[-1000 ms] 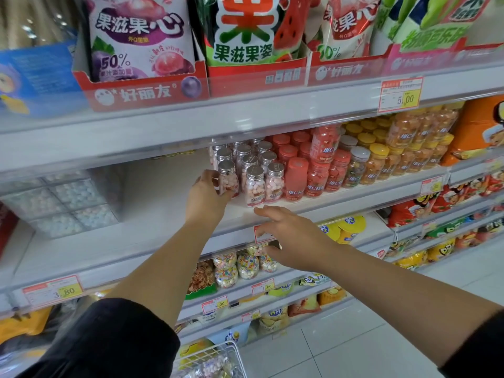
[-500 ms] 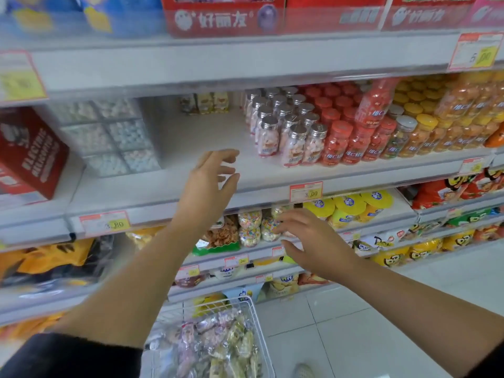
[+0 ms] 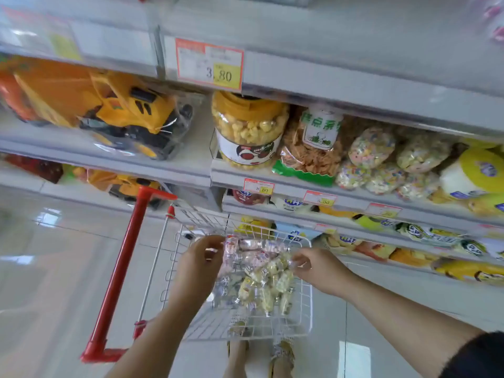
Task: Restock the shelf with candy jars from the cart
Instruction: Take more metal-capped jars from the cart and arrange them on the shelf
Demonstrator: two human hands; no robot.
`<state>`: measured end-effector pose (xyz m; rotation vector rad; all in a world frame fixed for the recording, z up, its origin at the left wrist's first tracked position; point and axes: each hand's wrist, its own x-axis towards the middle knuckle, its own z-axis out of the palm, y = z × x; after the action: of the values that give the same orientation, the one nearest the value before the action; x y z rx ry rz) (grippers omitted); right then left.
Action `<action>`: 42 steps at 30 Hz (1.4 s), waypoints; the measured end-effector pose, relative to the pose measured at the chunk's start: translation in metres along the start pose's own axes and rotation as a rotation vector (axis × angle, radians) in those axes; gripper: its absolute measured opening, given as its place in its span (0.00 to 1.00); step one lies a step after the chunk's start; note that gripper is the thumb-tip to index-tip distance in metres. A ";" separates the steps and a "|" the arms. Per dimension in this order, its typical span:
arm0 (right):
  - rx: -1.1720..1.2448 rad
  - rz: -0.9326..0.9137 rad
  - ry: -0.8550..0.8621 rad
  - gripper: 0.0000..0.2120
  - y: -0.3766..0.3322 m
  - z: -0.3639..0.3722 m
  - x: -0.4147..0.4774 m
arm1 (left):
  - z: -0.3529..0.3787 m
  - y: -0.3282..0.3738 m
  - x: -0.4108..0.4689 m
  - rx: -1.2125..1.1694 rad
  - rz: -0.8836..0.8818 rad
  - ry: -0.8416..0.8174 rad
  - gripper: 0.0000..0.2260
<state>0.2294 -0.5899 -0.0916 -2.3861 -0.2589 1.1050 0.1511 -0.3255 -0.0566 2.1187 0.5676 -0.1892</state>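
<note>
The cart (image 3: 310,301) is thin, bright metal wire, and its red handle (image 3: 120,268) looks like glossy plastic. The candy jars (image 3: 272,282) look like clear, shiny plastic with silvery caps. The floor (image 3: 54,268) is glossy pale tile. The shelf (image 3: 341,77) edge is matt grey and carries a paper price tag (image 3: 209,64).

I have one head-worn view, looking steeply down and forward, close above the cart (image 3: 245,332), with shelves (image 3: 354,85) ahead.
</note>
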 end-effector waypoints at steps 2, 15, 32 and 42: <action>-0.018 0.010 -0.042 0.13 0.008 0.021 0.025 | 0.017 -0.040 0.000 0.013 -0.098 -0.007 0.10; -0.565 -0.157 -0.077 0.29 0.035 0.145 0.176 | 0.139 -0.192 0.079 0.497 -0.249 -0.327 0.24; -0.466 -0.260 -0.254 0.18 0.046 0.140 0.130 | 0.146 -0.194 0.074 0.565 -0.193 -0.546 0.12; 0.186 -0.117 0.077 0.21 -0.040 -0.011 -0.016 | 0.034 -0.012 -0.012 0.182 -0.122 -0.326 0.14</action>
<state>0.2285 -0.5649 -0.0542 -2.2139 -0.2535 0.9392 0.1378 -0.3509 -0.0813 2.1670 0.4983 -0.6641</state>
